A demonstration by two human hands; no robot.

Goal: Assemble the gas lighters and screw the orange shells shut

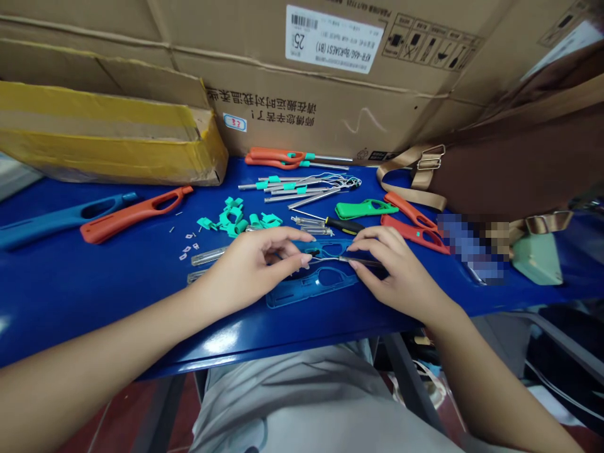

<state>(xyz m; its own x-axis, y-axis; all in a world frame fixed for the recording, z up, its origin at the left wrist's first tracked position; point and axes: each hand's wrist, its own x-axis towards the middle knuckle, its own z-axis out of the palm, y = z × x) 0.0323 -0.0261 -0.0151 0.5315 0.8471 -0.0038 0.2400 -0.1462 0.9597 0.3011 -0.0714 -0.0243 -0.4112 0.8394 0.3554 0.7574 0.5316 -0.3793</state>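
Note:
My left hand (257,261) pinches a small black igniter piece (313,253) between thumb and fingers. A pale wire (325,260) runs from it to a thin metal tube (361,261), which the thumb and fingers of my right hand (399,267) hold. Just below, a blue lighter shell half (309,288) lies with its hollow side up. Another blue shell half (333,245) sits behind the wire, partly covered by my fingers. Clear fuel tanks (207,256) lie by my left wrist, partly hidden.
Behind my hands are teal plastic parts (231,217), wired metal tubes (302,189), a screwdriver (344,224) and orange lighters (276,157). Orange (136,217) and blue (66,214) shells lie left, a green shell (365,209) right. Cardboard boxes (264,82) and a brown bag (509,151) border the table.

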